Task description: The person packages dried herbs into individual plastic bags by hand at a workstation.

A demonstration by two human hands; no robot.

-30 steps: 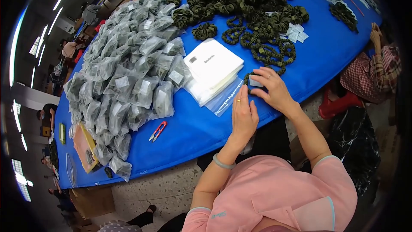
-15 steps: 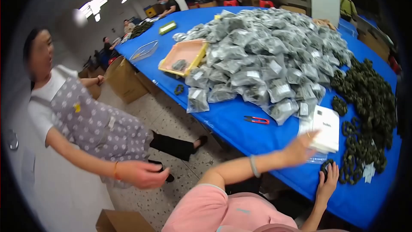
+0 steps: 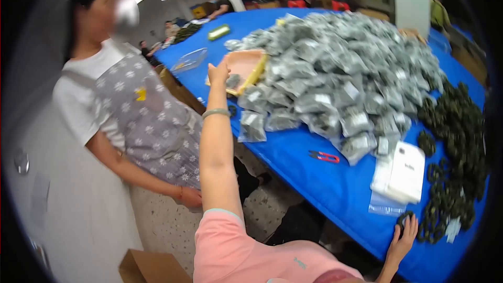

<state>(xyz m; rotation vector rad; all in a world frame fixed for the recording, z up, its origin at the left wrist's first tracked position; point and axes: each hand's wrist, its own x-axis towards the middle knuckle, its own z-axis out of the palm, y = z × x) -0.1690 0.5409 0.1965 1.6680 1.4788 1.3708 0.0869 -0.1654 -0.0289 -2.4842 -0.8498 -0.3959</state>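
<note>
My left hand (image 3: 219, 76), at the end of an outstretched arm with a pale bangle, is over the left edge of a pink-and-yellow tray (image 3: 257, 72). It holds nothing I can see, and its fingers look partly extended, though small and blurred. At the lower right, my right hand (image 3: 403, 238) rests at the table edge with its fingers on a dark green coiled band (image 3: 405, 219). Just above that hand lie clear plastic bags (image 3: 386, 203) and a stack of white printed packets (image 3: 407, 173).
Grey plastic-bagged items (image 3: 335, 73) form a large heap on the blue table (image 3: 293, 152). Red-handled thread snips (image 3: 325, 156) lie before it. Dark green coils (image 3: 461, 141) are piled at right. A person in a flowered apron (image 3: 141, 105) stands at left, near a cardboard box (image 3: 154, 267).
My left arm has swung from above the white packets to the left and forward, toward the tray. The person in the apron has lowered an arm and stands nearer. My right hand stays put.
</note>
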